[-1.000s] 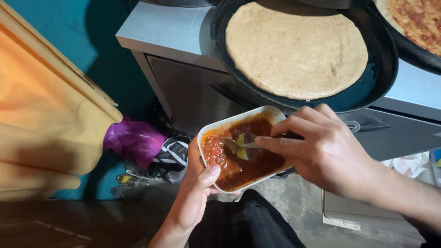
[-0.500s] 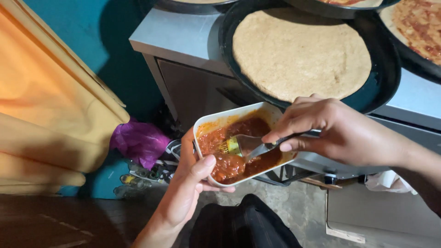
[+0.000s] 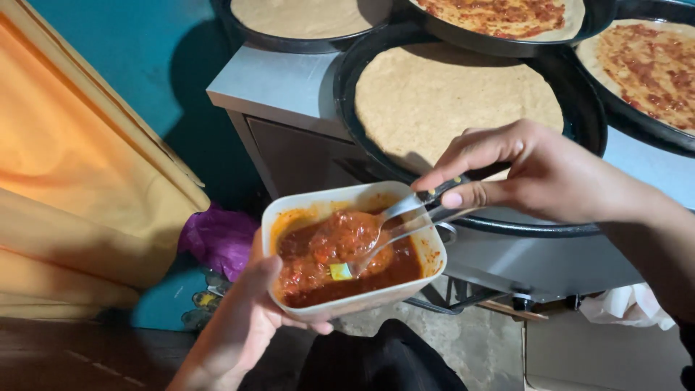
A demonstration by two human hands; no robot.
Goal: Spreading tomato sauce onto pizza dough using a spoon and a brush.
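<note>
Below the table (image 3: 289, 83), our left hand (image 3: 246, 318) grips a white rectangular sauce tub (image 3: 353, 250); right hand (image 3: 528, 174) fingers (image 3: 463, 197) pinch a metal spoon (image 3: 376, 239) in it.

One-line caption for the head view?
Left hand holds a white tub of red sauce; right hand dips a spoon in.

The left hand (image 3: 242, 318) cups a white rectangular plastic container (image 3: 352, 247) of chunky red sauce; the right hand (image 3: 532, 174) dips a metal spoon (image 3: 380, 235) into it, below a plain round flatbread (image 3: 452, 98) in a black pan (image 3: 579, 119)
</note>
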